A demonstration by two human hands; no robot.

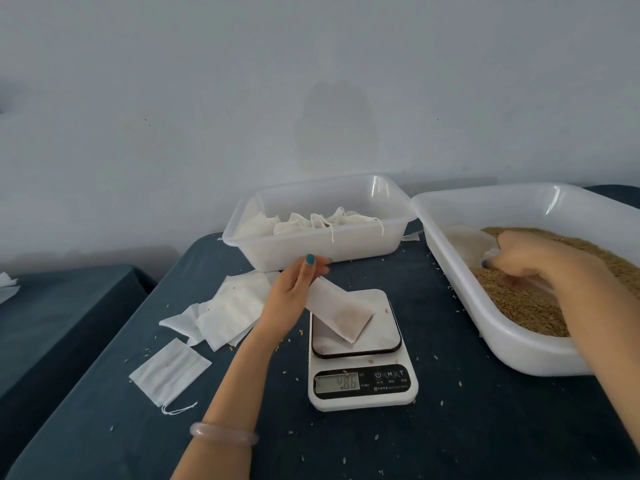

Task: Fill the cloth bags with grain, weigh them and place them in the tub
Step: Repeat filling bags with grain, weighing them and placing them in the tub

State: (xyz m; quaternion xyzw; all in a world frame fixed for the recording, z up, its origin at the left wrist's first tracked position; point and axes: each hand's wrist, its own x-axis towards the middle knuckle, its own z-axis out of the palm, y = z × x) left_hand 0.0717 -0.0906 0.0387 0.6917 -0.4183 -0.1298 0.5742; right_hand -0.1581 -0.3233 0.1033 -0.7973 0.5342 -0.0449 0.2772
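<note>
Below, grain-flecked dark tablecloth [450,427] against pale wall [311,81]; left grip [294,289] pinching cloth bag [343,313], right grip [533,261] unclear.

Between the left hand [298,289] and right hand [530,261], a strip of dark blue tablecloth [433,306] lies open. The translucent plastic tub of filled bags [311,251] walls off the space just beyond the left fingertips. The white digital scale [360,393] sits under the flat white cloth bag [341,311] that the left hand pinches. The large white grain tub [485,323] rims the right hand.
</note>
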